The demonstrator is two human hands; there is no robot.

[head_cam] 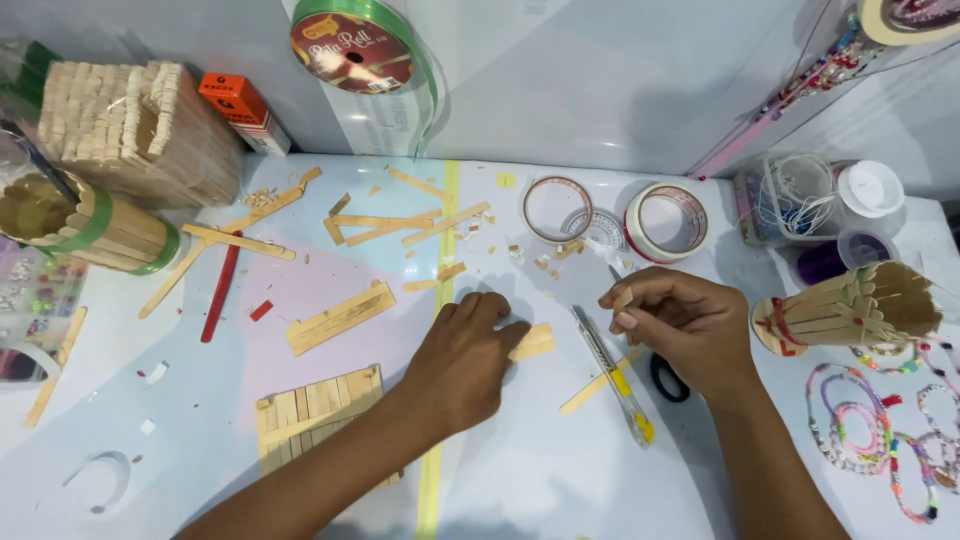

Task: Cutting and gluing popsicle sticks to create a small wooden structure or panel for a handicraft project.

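Observation:
My left hand (pixel 462 358) rests palm down on the table, its fingertips pressing a short piece of wooden craft stick (pixel 533 342). My right hand (pixel 682 325) hovers to the right, pinching a tiny wooden offcut (pixel 623 296) between thumb and forefinger. A yellow and clear utility knife (pixel 613 376) lies on the table between the two hands, crossing a loose craft stick (pixel 598 382). A panel of glued sticks (pixel 318 402) lies beside my left forearm.
Loose sticks and chips (pixel 400 225) litter the table's far half, with a red stick (pixel 220 292). Two tape rolls (pixel 665 220) sit behind. Stick-built cups stand at left (pixel 85 225) and right (pixel 850 308). Bead bracelets (pixel 880 440) lie at right, a ribbon spool (pixel 350 50) behind.

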